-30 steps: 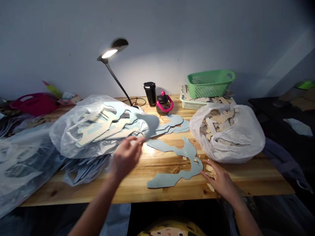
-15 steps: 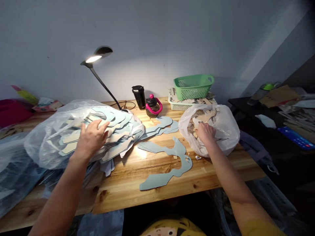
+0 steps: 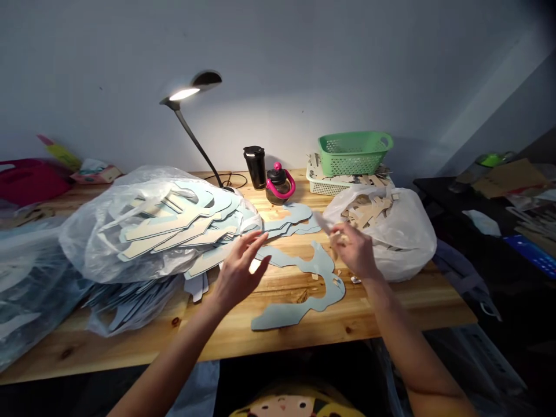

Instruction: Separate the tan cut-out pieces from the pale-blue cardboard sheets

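My left hand (image 3: 241, 269) hovers over the table, fingers apart and holding nothing, just left of a curved light-blue cut-out piece (image 3: 319, 260). In my right hand (image 3: 355, 250) are small pale cut pieces (image 3: 321, 222), blurred by motion, pinched between the fingers in front of a white plastic bag (image 3: 410, 226). Beige scraps (image 3: 369, 209) show in that bag's mouth. Left of the hands lies a clear plastic bag (image 3: 93, 231) with a stack of blue-backed, cream-faced cut-outs (image 3: 182, 223) spilling out. More blue cut-outs (image 3: 289, 217) rest behind the curved piece.
Toward the wall stand a lit desk lamp (image 3: 191, 130), a black tumbler (image 3: 255, 168) and a jug with a pink handle (image 3: 278, 186). A green basket (image 3: 354, 155) sits on a pale basket (image 3: 324, 186) holding scraps. More bagged blue pieces (image 3: 130, 304) lie at left.
My right hand has come out of the scrap bag leftward with small pieces in it. My left hand has moved right, off the stack of cut-outs. The view has shifted slightly.
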`<act>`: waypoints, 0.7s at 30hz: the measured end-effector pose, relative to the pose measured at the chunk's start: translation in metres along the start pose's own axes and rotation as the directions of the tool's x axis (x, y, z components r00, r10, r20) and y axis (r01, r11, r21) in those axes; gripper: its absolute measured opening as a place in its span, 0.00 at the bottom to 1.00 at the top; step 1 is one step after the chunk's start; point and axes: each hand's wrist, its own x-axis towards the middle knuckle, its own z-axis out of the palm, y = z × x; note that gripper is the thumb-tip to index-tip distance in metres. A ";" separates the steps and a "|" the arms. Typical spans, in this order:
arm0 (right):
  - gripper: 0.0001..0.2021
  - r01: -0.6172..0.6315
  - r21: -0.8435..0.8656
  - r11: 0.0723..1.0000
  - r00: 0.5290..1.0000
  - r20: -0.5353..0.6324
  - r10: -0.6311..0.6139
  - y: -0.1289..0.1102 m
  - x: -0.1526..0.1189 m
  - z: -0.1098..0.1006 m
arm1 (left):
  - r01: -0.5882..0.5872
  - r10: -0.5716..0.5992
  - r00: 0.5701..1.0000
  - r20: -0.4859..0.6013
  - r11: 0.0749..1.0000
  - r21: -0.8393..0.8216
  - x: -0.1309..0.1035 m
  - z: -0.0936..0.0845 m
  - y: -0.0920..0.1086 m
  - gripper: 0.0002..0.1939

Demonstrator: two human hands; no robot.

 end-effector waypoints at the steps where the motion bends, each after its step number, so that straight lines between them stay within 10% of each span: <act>1: 0.08 0.101 0.032 0.994 0.991 0.089 -0.104 -0.012 -0.004 0.002 | 0.020 -0.021 1.000 -0.013 0.999 -0.032 0.001 0.004 0.010 0.29; 7: 0.10 0.374 0.112 0.921 0.888 0.245 -0.390 -0.058 -0.025 0.008 | 0.101 -0.049 0.975 0.219 0.968 -0.231 -0.004 0.023 0.028 0.10; 11: 0.09 0.088 0.270 0.959 0.995 0.023 -0.098 -0.065 -0.042 0.012 | 0.475 -0.412 0.880 0.238 0.732 -0.488 -0.019 0.035 0.021 0.15; 13: 0.07 -0.103 0.393 0.914 0.992 0.105 0.066 -0.068 -0.054 0.018 | 0.598 -0.539 0.779 0.320 0.487 -0.637 -0.027 0.043 0.020 0.19; 17: 0.13 -0.447 0.557 0.700 0.858 0.488 0.159 -0.079 -0.076 0.035 | 0.663 -0.643 0.609 0.464 0.092 -0.743 -0.042 0.059 0.026 0.23; 21: 0.15 -0.590 0.640 0.492 0.777 0.615 0.133 -0.090 -0.088 0.049 | 0.618 -0.715 0.566 0.411 0.038 -0.785 -0.051 0.068 0.043 0.21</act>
